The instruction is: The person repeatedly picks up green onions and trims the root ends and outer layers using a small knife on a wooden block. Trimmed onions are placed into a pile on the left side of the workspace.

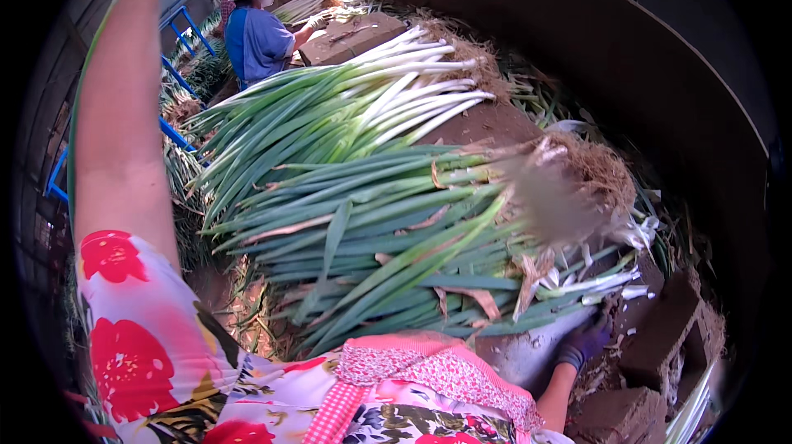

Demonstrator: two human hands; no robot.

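My right hand (585, 342), in a purple work glove, is low on the right beside a grey, soil-marked surface (520, 345). Its fingers are dark and blurred near loose white stalk pieces, so any grip is hard to make out. My left forearm (124, 135) reaches up along the left side; only a dark cuff shows at the top rim and the hand itself is out of view. Before me lies a thick heap of untrimmed green onions (383, 240), with brown roots (594, 172) to the right. Beyond it rests a bundle with cleaned white stems (427, 67).
Soil-covered blocks (662, 326) stand at the lower right, near more white stalks (690, 407). A dark curved wall (619, 29) bounds the right side. At the upper left, a person in a hat (257, 42) works by another block (352, 39). Blue metal frames (179, 76) stand left.
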